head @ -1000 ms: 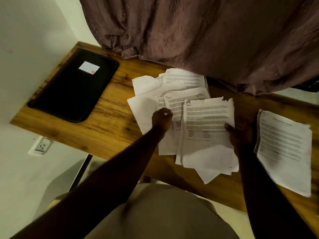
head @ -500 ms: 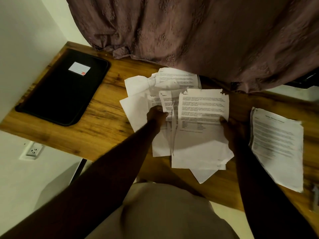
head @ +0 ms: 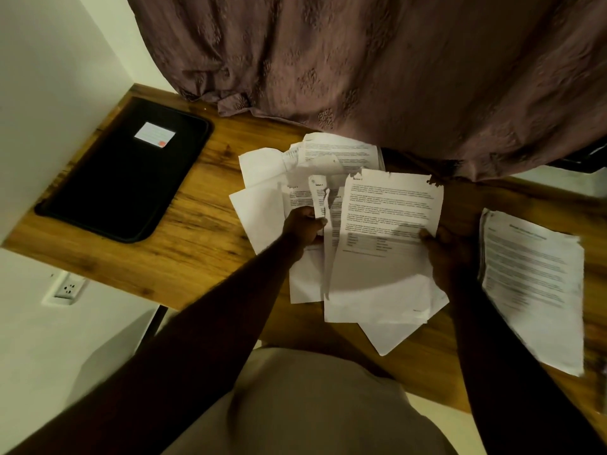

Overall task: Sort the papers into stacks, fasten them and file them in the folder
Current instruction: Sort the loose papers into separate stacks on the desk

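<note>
Paper pile (head: 259,165): my left hand (head: 303,226) pinches curled sheet (head: 318,198), right hand (head: 446,254) grips printed page (head: 391,205); folder (head: 124,185) left of pile.

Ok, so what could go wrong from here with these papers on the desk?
1. The printed sheet that the right hand holds is already torn along its top edge; a tug could rip it further.
2. The left hand pinches a curled sheet in the overlapping loose pile; lifting it may drag neighbouring sheets out of order.
</note>
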### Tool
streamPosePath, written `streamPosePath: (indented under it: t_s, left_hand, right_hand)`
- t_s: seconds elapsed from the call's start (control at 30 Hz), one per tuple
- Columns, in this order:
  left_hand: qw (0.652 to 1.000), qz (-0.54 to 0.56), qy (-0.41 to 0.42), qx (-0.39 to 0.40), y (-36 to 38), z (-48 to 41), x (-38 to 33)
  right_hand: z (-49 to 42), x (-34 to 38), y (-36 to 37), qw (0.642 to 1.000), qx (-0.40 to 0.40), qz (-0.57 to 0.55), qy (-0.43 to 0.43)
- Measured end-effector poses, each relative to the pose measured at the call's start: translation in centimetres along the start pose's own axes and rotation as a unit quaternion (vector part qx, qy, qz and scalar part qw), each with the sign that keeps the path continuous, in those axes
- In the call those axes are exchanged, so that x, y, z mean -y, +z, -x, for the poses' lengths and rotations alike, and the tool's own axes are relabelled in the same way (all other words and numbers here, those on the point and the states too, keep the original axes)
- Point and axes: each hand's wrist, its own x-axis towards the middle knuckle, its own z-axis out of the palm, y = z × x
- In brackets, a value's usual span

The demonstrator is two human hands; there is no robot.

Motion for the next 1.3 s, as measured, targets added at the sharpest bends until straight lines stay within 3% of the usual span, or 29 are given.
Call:
streamPosePath:
  t_s: [0.13,0.33,0.53,0.63,0.77,0.87,1.07,1.2,1.3]
  left_hand:
    - [0.997,-0.063,0.036,-0.009,0.0,-0.4,0.6]
    - [0.983,-0.157,0.078,-0.058,-0.2,-0.6,0.8]
    - [0.978,-0.171,0.1,-0.067,0.2,-0.7,0.7]
    - [0.977,-0.171,0.114,-0.058,0.6,-0.3,0.5]
    - [0.964,-0.186,0.188,0.004,0.8,0.4,0.6]
    - [0.97,-0.128,0.198,0.057,0.9,0.1,1.1]
    - [0.971,-0.027,0.174,0.164,1.6,1.6,-0.1]
    - [0.962,0.03,0.154,0.225,2.4,2.1,-0.3]
    - [0.962,0.044,0.136,0.231,2.9,2.3,-0.5]
  right_hand:
    - [0.0,-0.1,-0.1,0.997,0.013,-0.079,0.003]
    - [0.1,-1.0,-2.1,0.991,-0.084,-0.083,-0.055]
    - [-2.0,-4.3,-5.1,0.995,-0.017,-0.102,-0.011]
    - [-0.8,-2.3,-3.6,0.996,-0.021,-0.084,-0.015]
    - [-0.2,-1.4,-2.2,0.997,-0.018,-0.071,-0.014]
    - [-1.0,-2.4,-2.8,0.997,-0.01,-0.08,-0.012]
    - [-0.8,-2.0,-3.0,0.996,0.021,-0.088,0.007]
    - [0.1,-0.7,-2.4,0.991,0.044,-0.122,-0.033]
    - [-0.6,-1.3,-2.7,0.992,0.054,-0.105,-0.05]
